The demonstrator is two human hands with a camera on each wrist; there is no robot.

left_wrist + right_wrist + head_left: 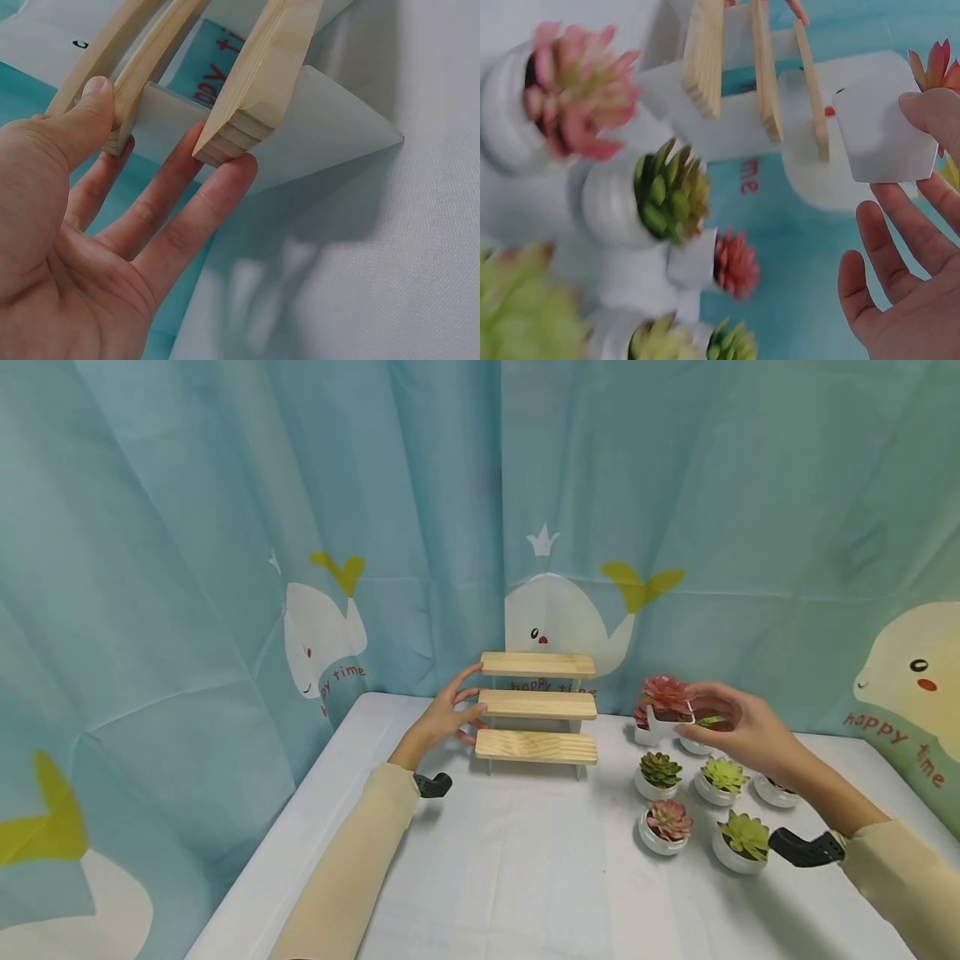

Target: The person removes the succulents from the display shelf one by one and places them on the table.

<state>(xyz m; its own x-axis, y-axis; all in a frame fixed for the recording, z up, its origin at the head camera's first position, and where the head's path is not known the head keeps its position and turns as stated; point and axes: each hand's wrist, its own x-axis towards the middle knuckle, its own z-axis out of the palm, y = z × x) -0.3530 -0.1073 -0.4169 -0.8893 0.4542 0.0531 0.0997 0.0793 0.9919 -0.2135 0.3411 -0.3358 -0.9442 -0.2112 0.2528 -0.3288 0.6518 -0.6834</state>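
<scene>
A three-tier wooden shelf stand (536, 703) with white side supports stands at the back of the table. At its left end, my left hand (438, 720) holds it with spread fingers. In the left wrist view the thumb (94, 101) lies on the middle plank, and two fingertips touch the end of the lowest plank (240, 135). To the right of the stand, my right hand (757, 731) pinches a potted artificial succulent (666, 695) above the other plants. Its leaves are red; its white pot (885, 135) is squarish with tapering sides.
Several potted succulents stand at the right: a dark green one (660, 770), a pink one (669, 820), light green ones (745, 835) (723, 773) and a small red one (736, 264). A blue curtain (450, 485) hangs behind the white-covered table (525, 877).
</scene>
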